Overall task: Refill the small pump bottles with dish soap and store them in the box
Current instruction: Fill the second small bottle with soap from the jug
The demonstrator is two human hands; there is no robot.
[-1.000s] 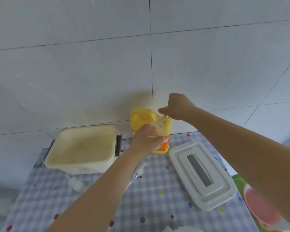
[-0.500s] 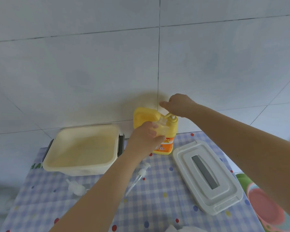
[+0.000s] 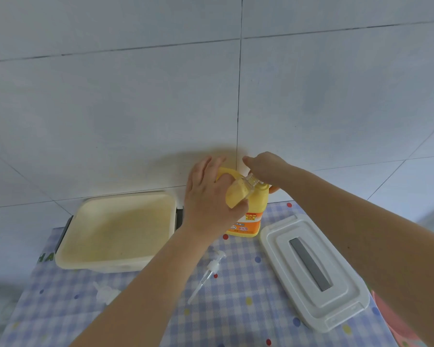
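Observation:
My left hand (image 3: 206, 196) holds a small clear bottle (image 3: 239, 192), tilted with its open neck toward the top of the yellow dish soap jug (image 3: 248, 219). Yellow soap shows inside the small bottle. The fingers of that hand stretch up past the jug's handle while the thumb holds the bottle. My right hand (image 3: 266, 166) is curled over the jug's pump, which it hides. The cream box (image 3: 68, 256) stands open at the left. A loose pump head with its tube (image 3: 211, 269) lies on the tablecloth.
The box's white lid (image 3: 341, 314) with a grey handle lies at the right. Another white pump head (image 3: 105, 293) lies in front of the box. A tiled wall rises right behind the jug. A pink bowl (image 3: 386, 319) sits off the table's right edge.
My left hand has risen and tipped the small bottle over toward the jug's top, its fingers spreading upward. My right hand stays on the jug's pump.

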